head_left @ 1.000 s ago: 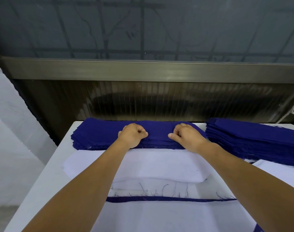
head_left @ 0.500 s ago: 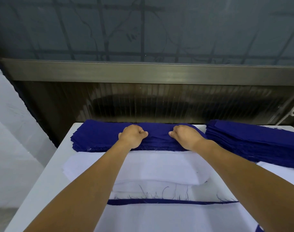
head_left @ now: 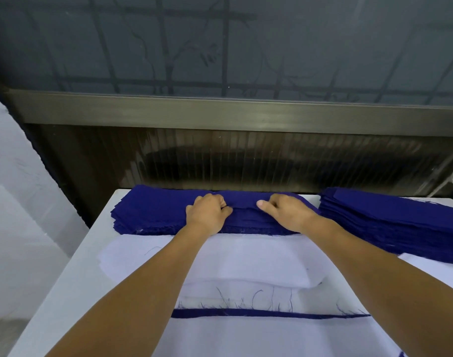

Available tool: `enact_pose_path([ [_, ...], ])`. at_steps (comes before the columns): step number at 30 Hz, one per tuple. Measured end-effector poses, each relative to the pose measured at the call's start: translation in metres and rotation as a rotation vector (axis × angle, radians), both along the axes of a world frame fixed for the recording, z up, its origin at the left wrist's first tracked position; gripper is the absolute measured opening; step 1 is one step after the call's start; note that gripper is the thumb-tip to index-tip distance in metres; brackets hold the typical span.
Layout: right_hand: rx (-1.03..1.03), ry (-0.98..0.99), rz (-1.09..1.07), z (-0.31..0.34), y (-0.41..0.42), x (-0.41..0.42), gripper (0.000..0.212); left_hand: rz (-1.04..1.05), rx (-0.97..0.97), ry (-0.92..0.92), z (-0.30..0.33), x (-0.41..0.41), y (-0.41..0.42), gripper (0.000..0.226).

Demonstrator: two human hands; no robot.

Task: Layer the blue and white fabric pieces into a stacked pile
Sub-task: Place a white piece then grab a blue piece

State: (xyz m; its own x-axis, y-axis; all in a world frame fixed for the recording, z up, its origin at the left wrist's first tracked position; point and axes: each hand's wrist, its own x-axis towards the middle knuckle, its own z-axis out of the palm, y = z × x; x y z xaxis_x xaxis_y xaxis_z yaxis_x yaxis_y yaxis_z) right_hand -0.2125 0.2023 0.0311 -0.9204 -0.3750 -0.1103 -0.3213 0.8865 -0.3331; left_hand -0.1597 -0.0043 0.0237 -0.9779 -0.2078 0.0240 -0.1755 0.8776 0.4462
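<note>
Left hand [head_left: 208, 212], right hand [head_left: 287, 211], fingers apparently pinching frayed blue fabric stack [head_left: 153, 211]

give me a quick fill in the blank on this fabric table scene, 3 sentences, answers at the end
1. Both hands grip the top of a stack of ____ fabric at the table's far edge.
2. The left hand and right hand have their fingers ____.
3. The fabric pile nearer the person is ____.

Answers: blue; curled; white

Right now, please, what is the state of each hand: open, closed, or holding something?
Left hand: closed, pinching the top blue fabric piece.
Right hand: closed, pinching the same piece.
</note>
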Motion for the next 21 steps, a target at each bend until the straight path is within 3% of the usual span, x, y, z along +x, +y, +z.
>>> enact_pose_path([
  [3, 0.037, 0.09, 0.009, -0.002, -0.002, 0.009, 0.043, -0.021, -0.012, 0.009, 0.001, 0.001, 0.0, 0.017],
  [8, -0.027, 0.139, 0.023, -0.004, 0.003, 0.013, 0.012, -0.049, -0.035, 0.076, 0.0, 0.013, -0.024, 0.011],
  [12, -0.023, 0.163, 0.01, -0.004, 0.019, 0.01, 0.014, 0.055, -0.163, 0.154, 0.0, 0.029, -0.076, 0.008],
  [15, -0.039, 0.196, -0.007, -0.002, 0.027, 0.017, 0.013, 0.146, -0.281, 0.178, 0.001, 0.044, -0.11, 0.023],
  [21, -0.157, 0.351, 0.021, 0.025, 0.043, 0.062, 0.01, 0.034, -0.381, 0.375, 0.028, 0.084, -0.118, 0.018],
])
